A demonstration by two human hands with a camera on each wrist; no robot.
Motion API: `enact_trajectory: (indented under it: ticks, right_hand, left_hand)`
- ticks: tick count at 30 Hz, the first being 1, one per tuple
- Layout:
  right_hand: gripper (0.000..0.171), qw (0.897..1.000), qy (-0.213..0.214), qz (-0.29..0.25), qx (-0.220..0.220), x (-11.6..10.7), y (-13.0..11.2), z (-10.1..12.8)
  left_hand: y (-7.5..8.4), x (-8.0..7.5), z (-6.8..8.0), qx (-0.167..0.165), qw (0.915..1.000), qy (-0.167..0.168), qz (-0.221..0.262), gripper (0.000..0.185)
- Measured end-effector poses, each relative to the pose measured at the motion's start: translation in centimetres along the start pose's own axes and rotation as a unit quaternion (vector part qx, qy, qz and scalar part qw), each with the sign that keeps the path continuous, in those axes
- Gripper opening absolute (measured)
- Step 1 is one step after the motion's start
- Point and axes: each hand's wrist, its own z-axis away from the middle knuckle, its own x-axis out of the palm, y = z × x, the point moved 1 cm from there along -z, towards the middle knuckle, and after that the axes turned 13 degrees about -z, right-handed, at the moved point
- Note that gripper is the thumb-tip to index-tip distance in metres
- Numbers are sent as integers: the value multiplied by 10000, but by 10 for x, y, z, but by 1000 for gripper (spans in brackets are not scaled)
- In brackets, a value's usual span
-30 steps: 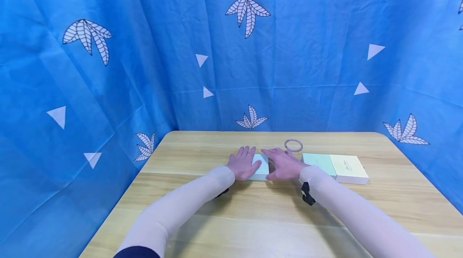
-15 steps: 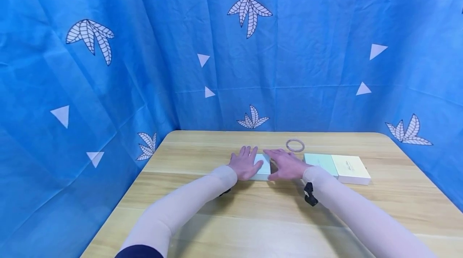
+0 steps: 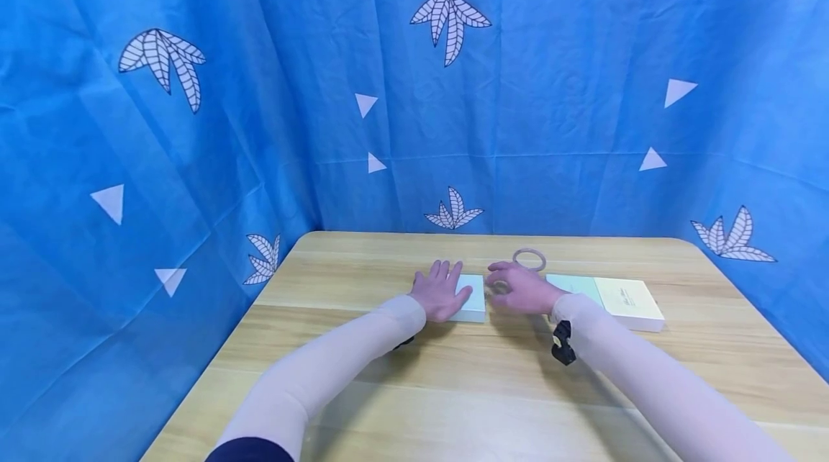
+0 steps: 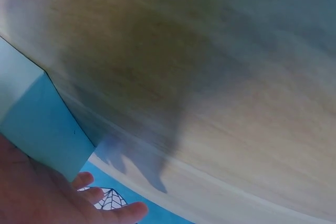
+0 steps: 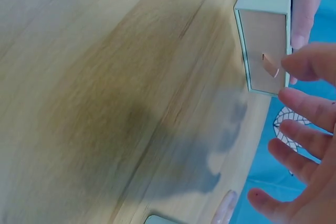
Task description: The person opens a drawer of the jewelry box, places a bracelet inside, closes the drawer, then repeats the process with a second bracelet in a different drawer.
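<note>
A small pale mint box lies at the middle of the wooden table. My left hand rests flat on its left part, fingers straight. My right hand hovers just off the box's right end with its fingers spread and loosely bent. In the right wrist view that end shows a brown drawer face with a small tab. One fingertip of my right hand is right beside the tab, and whether it touches I cannot tell. The left wrist view shows the box's side under my left hand.
A pale ring lies behind my right hand. A green box and a cream box sit side by side to the right. Blue patterned cloth walls the table at the back and both sides.
My right hand has come off the top of the pale box and drawn right to its end, fingers now bent. My left hand stays flat on the box.
</note>
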Motion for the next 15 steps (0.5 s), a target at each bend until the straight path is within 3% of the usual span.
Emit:
enact_trajectory:
  ticks: [9,15]
  right_hand:
    - [17,9984,53,492,-271,4,-2,-5]
    - [15,9970,29,761,-136,6,-4,-8]
  left_hand:
    - [0,-1,3,-43,10000,16,20,74]
    - [2,-3,3,-37,10000,70,54,72]
